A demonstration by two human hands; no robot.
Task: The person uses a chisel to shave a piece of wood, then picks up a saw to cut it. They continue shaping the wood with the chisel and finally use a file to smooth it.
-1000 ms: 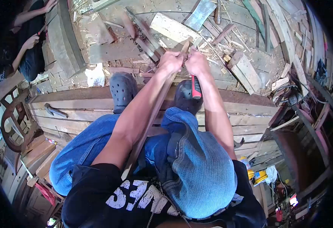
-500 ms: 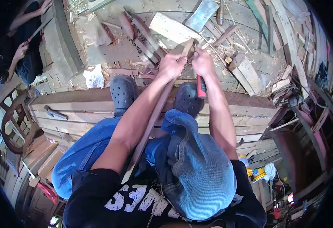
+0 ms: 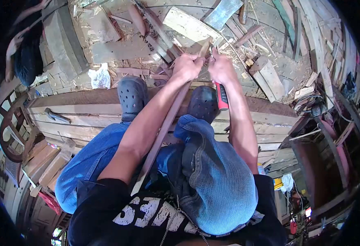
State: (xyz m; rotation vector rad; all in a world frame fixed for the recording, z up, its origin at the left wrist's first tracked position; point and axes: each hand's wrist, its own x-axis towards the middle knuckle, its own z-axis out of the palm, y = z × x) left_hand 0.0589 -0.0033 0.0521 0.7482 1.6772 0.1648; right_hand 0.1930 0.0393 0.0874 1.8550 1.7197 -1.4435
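Note:
My left hand (image 3: 187,67) is closed around a long wooden strip (image 3: 160,141), which runs from my lap up past my fingers to a pale, narrowed end. In my right hand (image 3: 222,69) is a knife (image 3: 222,97) with a red and black handle that sticks out below my palm. Its dark blade rises past my fingers, close beside the strip's far end. Both hands are over the plank floor, just beyond my grey clogs (image 3: 132,96). The fingers of each hand are wrapped tight, which hides part of the strip and handle.
Pale boards (image 3: 190,24), a metal sheet (image 3: 223,14), a wooden block (image 3: 268,80) and shavings lie ahead. A thick beam (image 3: 65,45) is at the left, with another person's hand (image 3: 13,43) beyond it. A hammer-like tool (image 3: 57,116) rests on the planks, near crumpled white paper (image 3: 100,77).
The knife hand has shifted slightly down and right along the strip. The view has tilted a little, and the other person's hands at the left have moved.

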